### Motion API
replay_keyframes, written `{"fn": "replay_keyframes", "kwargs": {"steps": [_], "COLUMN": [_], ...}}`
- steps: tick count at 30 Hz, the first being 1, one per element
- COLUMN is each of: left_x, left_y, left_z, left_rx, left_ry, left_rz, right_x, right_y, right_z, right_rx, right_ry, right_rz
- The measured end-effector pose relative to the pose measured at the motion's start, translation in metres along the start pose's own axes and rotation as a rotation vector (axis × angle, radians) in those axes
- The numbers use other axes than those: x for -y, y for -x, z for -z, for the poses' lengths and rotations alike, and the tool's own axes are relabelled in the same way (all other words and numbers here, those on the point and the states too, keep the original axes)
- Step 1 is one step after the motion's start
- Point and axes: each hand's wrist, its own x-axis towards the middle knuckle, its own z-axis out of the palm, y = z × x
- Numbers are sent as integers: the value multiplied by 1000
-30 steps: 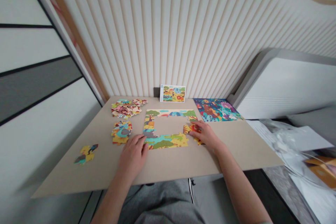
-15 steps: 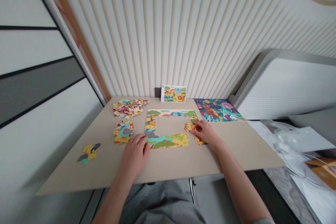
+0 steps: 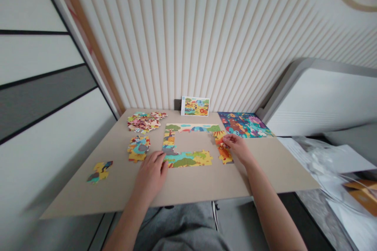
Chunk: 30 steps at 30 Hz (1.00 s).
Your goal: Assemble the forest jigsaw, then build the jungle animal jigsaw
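A puzzle frame of joined pieces lies on the table, with its top, left and bottom sides laid around a bare middle. My left hand rests palm down by its lower left corner, fingers stretched out and touching the edge. At the right side, my right hand pinches a yellow and orange puzzle piece at the upper part of the lion section. Fingers partly cover it, so I cannot tell whether it is locked in. Left of the frame lies a small group of puzzle pieces with a blue-grey animal.
A picture card leans against the ribbed wall. Mixed pieces are piled at the back left, and a few joined pieces lie front left. A dark blue finished puzzle lies at the back right. Plastic wrapping sits beyond the table's right edge.
My right hand has shifted right and slightly up, carrying the yellow piece away from the frame's inner space onto the lion section's top. My left hand stays in place.
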Motion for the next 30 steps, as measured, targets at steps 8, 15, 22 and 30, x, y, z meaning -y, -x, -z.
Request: {"fn": "replay_keyframes", "kwargs": {"steps": [8, 15, 22, 30], "left_x": [1, -2, 0, -1], "left_y": [0, 1, 0, -1], "left_z": [-1, 1, 0, 1], "left_rx": [8, 10, 25, 23], "left_ry": [-1, 4, -6, -10], "left_rz": [7, 10, -1, 4], "right_x": [-4, -11, -19, -24], "right_y": [0, -3, -8, -13], "right_z": [-3, -3, -2, -2], "right_rx": [-36, -34, -92, -78], "right_ry": [-34, 163, 460, 598], "right_rz": [-5, -54, 66, 122]}}
